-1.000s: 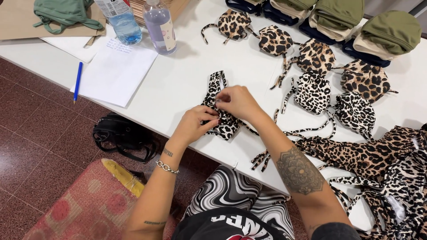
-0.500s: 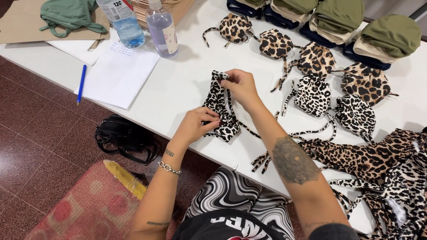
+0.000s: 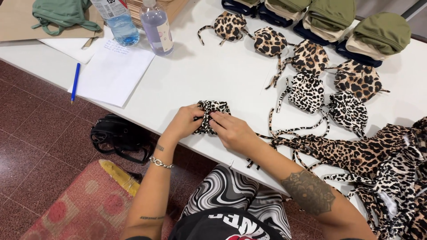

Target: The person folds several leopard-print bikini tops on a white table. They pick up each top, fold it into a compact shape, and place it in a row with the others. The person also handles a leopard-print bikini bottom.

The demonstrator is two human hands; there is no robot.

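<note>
Both hands meet at the near edge of the white table [image 3: 209,75]. Left hand [image 3: 184,122] and right hand [image 3: 233,131] are closed on one small black-and-white leopard-print fabric piece [image 3: 213,111], folded into a compact bundle. Left fingers are curled, pinching its left side; the right fingertips [image 3: 214,116] press on its front, the thumb hidden. The bundle rests on the tabletop between the two sets of fingertips, its thin ties trailing off past the right hand.

Beyond the right fingers, well apart: a row of folded leopard-print pieces [image 3: 307,91], then stacked olive and cream pads [image 3: 382,31]. To the right of the right wrist, a loose leopard-print heap [image 3: 378,155].

Beyond the left fingers: white paper [image 3: 113,73], a blue pen [image 3: 75,82], two plastic bottles [image 3: 155,26].

On the floor below the left wrist, a black bag [image 3: 118,138].
</note>
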